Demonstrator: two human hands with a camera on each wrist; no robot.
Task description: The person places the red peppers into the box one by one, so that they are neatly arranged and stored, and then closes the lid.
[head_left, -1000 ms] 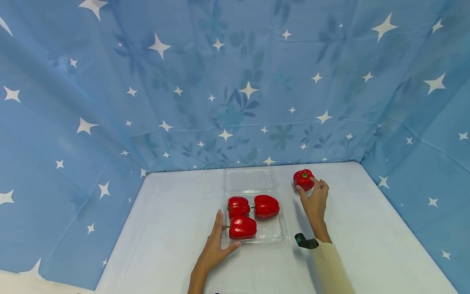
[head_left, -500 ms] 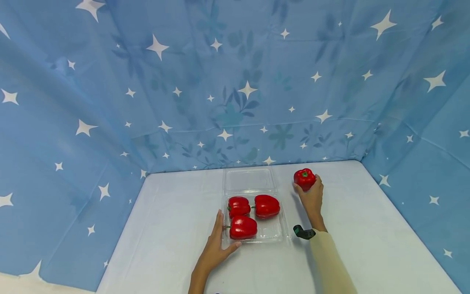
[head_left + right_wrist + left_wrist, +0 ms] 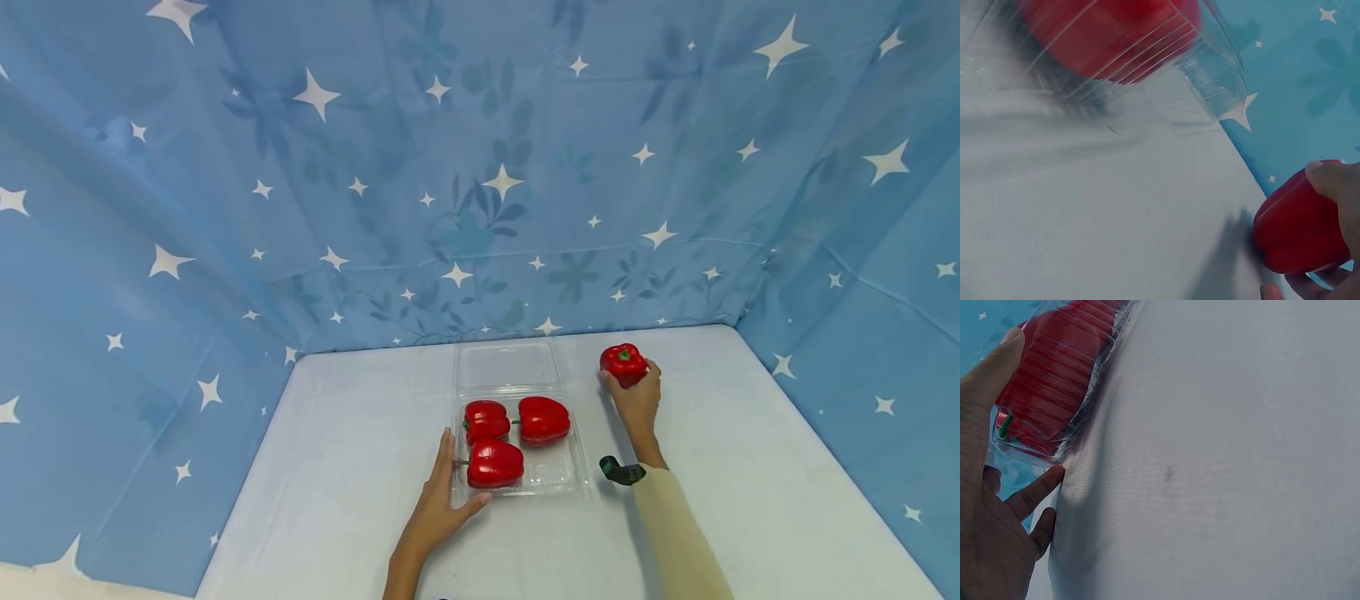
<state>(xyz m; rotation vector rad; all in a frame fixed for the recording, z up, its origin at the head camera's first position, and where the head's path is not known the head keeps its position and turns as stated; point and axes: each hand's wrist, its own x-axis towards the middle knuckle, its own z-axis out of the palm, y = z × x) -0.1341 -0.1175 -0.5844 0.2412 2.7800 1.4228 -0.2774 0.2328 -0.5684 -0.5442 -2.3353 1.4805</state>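
Toward the near edge of the white surface [image 3: 337,500], the left hand [image 3: 435,510] is held spread about the near-left corner of a clear container [image 3: 555,479]. Inside it, a near pepper [image 3: 495,464], a left pepper [image 3: 486,422] and a right pepper [image 3: 543,420] are held. Close to the far edge, toward the far-right corner, a fourth red pepper [image 3: 622,365] is pinched by the right hand [image 3: 637,407]. That edge is backed by a blue curtain [image 3: 480,167].
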